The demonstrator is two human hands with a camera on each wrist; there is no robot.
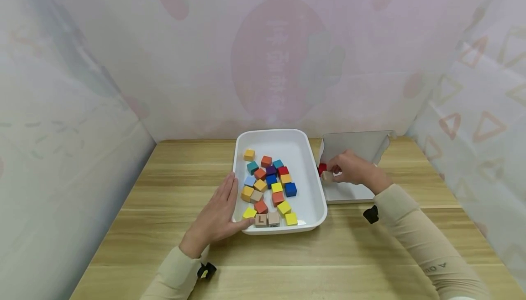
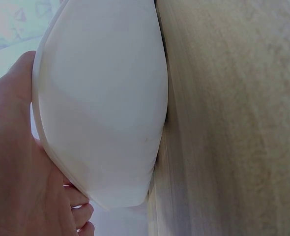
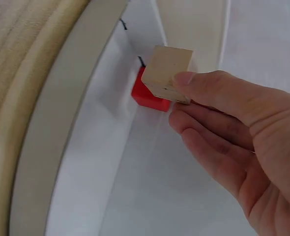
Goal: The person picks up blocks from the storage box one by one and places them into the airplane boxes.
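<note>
In the head view the person's left hand (image 1: 218,213) lies flat on the wooden table (image 1: 164,199), its fingers straight and close together, their tips against the left wall and near corner of the white tray (image 1: 306,154); the nearest pieces to those fingertips are a yellow block (image 1: 249,213) and a plain block marked L (image 1: 260,220) just inside the rim, with the rest of the coloured blocks (image 1: 269,181) scattered further along the tray past the fingers. To the right of the tray, the right hand (image 1: 351,168) reaches into a shallow white box (image 1: 353,192) and pinches a plain wooden block (image 1: 327,176) at its fingertips, with a red block (image 1: 322,168) just beyond it, against the box's left wall. In the left wrist view the left hand (image 2: 17,162) presses its palm and fingers against the smooth outer wall of the white tray (image 2: 101,98), the thumb lying up along the rim, the table (image 2: 233,123) on the far side of the tray from the fingers. In the right wrist view the right hand (image 3: 233,142) holds the plain wooden block (image 3: 168,73) between thumb and forefinger, the other fingers loosely curled beneath; the block hangs above the floor of the white box (image 3: 135,196), and the red block (image 3: 147,96) sits just under and behind it, tucked into the box's corner, apart from the fingers.
</note>
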